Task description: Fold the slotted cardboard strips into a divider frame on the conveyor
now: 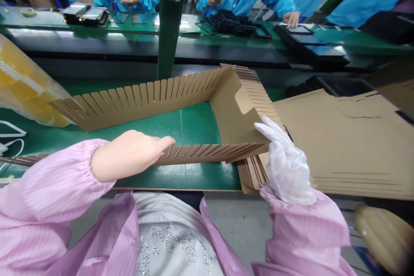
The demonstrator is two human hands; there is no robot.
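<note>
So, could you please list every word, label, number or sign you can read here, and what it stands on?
None can be read.
Slotted cardboard strip under the left hand and right hand: no print.
Stacked cardboard sheets: no print.
Yellow bag: white band, too blurred to show any text.
Trays on the far bench: no legible marks.

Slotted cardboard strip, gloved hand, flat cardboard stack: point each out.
slotted cardboard strip (pixel 207 152): head view, on the near run of slits.
gloved hand (pixel 286 164): head view, on the back of the white glove.
flat cardboard stack (pixel 349 138): head view, on the bare top sheet.
</note>
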